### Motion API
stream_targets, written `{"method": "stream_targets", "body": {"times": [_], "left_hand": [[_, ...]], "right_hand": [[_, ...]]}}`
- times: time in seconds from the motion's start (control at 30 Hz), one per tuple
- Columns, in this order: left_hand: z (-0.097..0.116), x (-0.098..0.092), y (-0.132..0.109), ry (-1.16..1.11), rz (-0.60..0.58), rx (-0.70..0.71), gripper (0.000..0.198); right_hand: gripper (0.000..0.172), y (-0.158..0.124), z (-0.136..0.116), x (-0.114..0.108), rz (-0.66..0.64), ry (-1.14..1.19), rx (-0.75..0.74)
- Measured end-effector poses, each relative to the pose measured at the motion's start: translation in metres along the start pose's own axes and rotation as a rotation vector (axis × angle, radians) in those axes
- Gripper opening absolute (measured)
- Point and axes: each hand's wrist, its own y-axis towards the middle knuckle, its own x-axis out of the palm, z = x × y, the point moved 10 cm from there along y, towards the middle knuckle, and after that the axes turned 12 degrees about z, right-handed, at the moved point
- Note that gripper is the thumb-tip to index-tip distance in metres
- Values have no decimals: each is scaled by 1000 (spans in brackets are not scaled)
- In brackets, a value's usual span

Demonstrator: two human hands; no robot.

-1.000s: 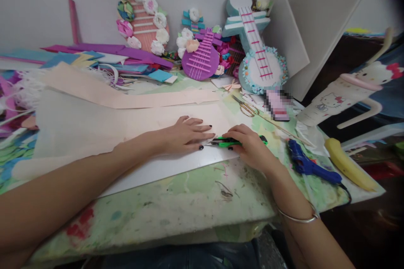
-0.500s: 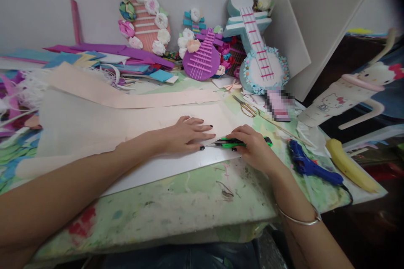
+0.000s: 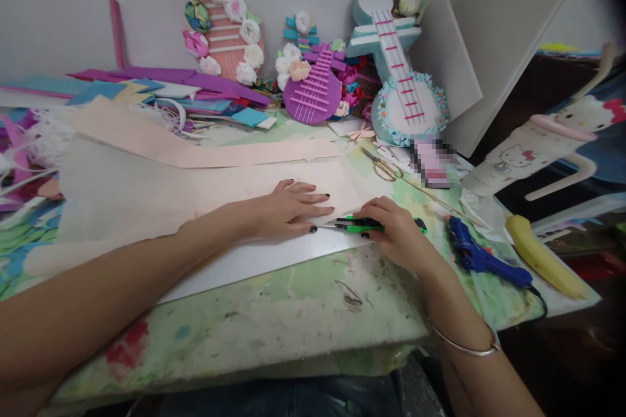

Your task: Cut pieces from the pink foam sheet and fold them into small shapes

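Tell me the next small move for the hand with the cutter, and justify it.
I'd have the right hand draw the green utility knife slightly rightward: its exposed blade points toward the left hand, which is spread on the pale paper, seemingly steadying it.

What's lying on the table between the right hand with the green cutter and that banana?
The head view shows a blue glue gun between the right hand, which holds the green cutter, and the banana.

The right hand (image 3: 398, 231) grips a green cutter (image 3: 351, 225).
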Motion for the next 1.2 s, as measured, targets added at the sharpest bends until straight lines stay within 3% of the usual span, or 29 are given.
{"method": "stream_targets", "body": {"times": [1.2], "left_hand": [[-2,-1,0,-48,10,-15,43]], "right_hand": [[42,1,-6,4,-49,8,18]]}}
